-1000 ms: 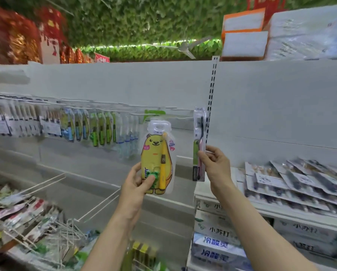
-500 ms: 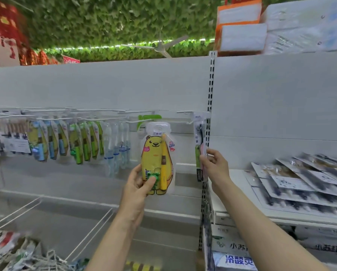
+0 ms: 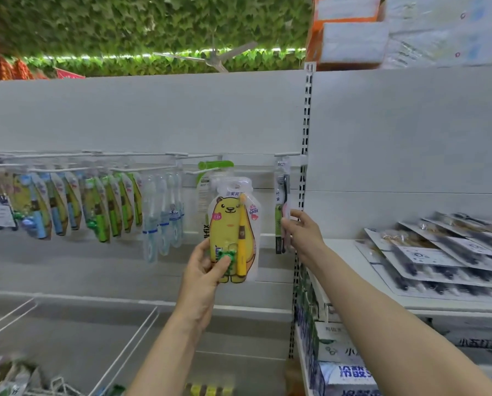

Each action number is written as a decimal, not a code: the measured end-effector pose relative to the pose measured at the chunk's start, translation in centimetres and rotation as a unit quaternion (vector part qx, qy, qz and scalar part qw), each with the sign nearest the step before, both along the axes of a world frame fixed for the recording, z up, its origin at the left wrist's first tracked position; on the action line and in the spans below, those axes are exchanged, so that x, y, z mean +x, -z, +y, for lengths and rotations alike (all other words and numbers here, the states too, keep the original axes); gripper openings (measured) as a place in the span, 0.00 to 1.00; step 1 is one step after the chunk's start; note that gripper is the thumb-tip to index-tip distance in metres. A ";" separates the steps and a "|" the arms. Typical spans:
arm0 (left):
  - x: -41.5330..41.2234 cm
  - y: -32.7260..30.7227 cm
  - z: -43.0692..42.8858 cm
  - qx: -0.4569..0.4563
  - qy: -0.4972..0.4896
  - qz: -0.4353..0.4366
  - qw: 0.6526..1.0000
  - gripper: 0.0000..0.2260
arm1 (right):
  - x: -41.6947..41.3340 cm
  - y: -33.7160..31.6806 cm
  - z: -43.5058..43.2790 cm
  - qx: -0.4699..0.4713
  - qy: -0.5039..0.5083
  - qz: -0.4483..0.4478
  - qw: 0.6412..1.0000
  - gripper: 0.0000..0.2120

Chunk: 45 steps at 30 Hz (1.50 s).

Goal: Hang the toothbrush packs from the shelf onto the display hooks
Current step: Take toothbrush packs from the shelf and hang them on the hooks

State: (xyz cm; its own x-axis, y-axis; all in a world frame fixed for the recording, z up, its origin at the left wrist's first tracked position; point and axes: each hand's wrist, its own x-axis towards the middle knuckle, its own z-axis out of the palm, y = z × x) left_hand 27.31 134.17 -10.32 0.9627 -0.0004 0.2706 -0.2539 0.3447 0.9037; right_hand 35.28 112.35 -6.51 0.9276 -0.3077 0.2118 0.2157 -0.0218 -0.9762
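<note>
Mid-hang, two packs in play. Your left hand (image 3: 203, 271) grips the yellow bear pack (image 3: 232, 224) by its lower left corner, thumb pressed on the green charm on its front, and holds it upright against the back panel. The pack's top tab sits just below the centre hook (image 3: 202, 172), where a green-topped pack (image 3: 215, 164) already hangs behind it. You cannot tell whether the hook has entered the tab's hole; it reads as not yet threaded. Your right hand (image 3: 303, 232) pinches the lower half of the slim pack (image 3: 280, 201), which hangs edge-on under the end hook (image 3: 287, 154), just beside the slotted upright (image 3: 306, 138). That one looks seated, though its hole is too small to see. Step in hand, as judged: steady the slim pack, then seat the bear pack. Next move calls for lifting the bear pack so its hole meets the hook's tip, squaring the tab to the hook, then pushing it back along the wire. The low corner grip may let the top flop, so a higher hold could help. More flat packs (image 3: 439, 252) wait on the shelf (image 3: 342, 252) to the right; the hung row (image 3: 96, 207) fills the hooks to the left.
</note>
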 end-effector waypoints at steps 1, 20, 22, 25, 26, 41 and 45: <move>0.1 0.0 0.1 -0.003 -0.001 -0.002 1.000 0.20 | 0.4 0.0 -0.1 -0.001 0.002 0.000 1.000 0.12; -0.9 1.1 1.9 -0.005 -0.025 -0.011 1.000 0.20 | -4.0 -1.4 5.7 0.010 0.095 -0.095 0.991 0.15; -1.1 1.1 2.4 -0.009 -0.029 -0.017 0.999 0.20 | -4.9 -1.8 7.9 0.000 0.009 -0.091 0.996 0.14; -1.6 1.0 3.9 -0.015 -0.037 -0.027 0.999 0.21 | -6.3 -2.4 10.7 0.016 -0.076 -0.104 0.992 0.15; -1.7 1.0 4.6 -0.016 -0.040 -0.029 0.999 0.21 | -6.6 -2.6 11.6 0.013 -0.085 -0.109 0.990 0.15; -6.2 1.0 24.7 -0.002 -0.100 -0.012 0.995 0.17 | -9.8 -3.4 31.7 0.019 -0.153 -0.130 0.979 0.08; -7.2 1.1 31.2 -0.012 -0.126 -0.002 0.992 0.14 | -10.8 -3.4 38.1 0.028 -0.171 -0.124 0.977 0.07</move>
